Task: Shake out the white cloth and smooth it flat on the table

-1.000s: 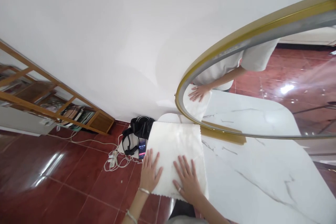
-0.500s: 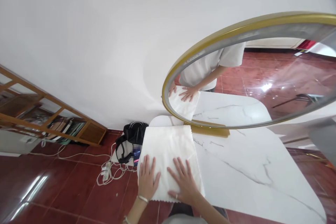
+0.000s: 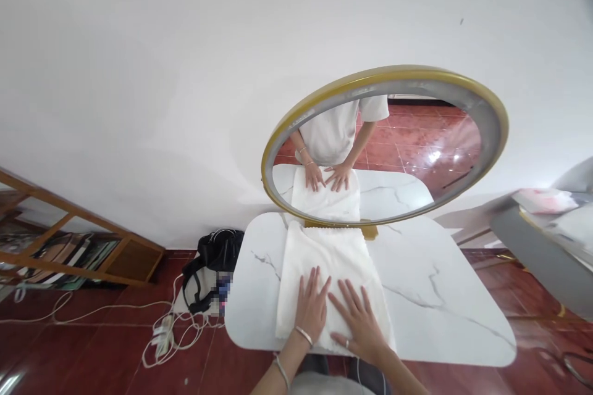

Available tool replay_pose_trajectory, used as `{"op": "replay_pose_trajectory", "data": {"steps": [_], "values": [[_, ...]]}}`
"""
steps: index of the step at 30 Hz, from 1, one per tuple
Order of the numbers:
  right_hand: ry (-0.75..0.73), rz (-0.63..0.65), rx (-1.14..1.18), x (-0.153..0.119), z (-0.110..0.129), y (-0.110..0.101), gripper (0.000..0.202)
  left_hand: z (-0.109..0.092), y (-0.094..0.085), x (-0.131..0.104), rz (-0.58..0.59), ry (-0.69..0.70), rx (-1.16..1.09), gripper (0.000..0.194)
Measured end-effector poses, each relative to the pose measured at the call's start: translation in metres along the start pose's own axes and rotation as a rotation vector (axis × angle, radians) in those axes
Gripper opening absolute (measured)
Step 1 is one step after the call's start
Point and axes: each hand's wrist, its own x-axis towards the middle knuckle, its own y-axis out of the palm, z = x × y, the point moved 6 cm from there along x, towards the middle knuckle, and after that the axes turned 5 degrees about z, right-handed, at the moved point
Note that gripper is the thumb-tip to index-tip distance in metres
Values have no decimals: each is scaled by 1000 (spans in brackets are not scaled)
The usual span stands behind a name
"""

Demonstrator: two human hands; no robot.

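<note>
In the one view there is, the head camera's, a white cloth (image 3: 334, 253) lies spread on the left part of the tabletop (image 3: 433, 278), running from the person's side back toward the foot of the mirror (image 3: 393, 142). I'd judge it light, soft and limp, with no risk of breaking — the shallow ripples across its far half suggest it gives at a touch, and it may well slide on so smooth a surface. Its corners and the zigzag-cut far edge look the handiest places to take hold, pinched between thumb and fingers. The left hand (image 3: 312, 311) and the right hand (image 3: 365, 330) both rest palm-down on the near half, side by side and apart, fingers fanned out and pinching nothing; how hard they press I cannot tell. The cloth's weave looks matt and even, though too fine to make out from here. Under it the white top has grey marble-like veins and rounded corners; whether it is stone or a print, I couldn't say. The mirror shows as an oval in a gold-coloured rim — smooth, with a dull sheen — and red tiles (image 3: 245, 376) pave the floor.
</note>
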Motion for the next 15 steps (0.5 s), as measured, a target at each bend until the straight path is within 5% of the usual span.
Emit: {"op": "replay_pose_trajectory", "data": {"steps": [4,10,15], "values": [[-30,52,65,5,13,3,86,-3,-1,-17,-28,-16,1,61],[-165,210,256,30,63,20,94,43,-10,-72,-140,-88,194,64],[-285,281,406,45,89,26,90,69,-5,-98,-111,-163,267,65]]}}
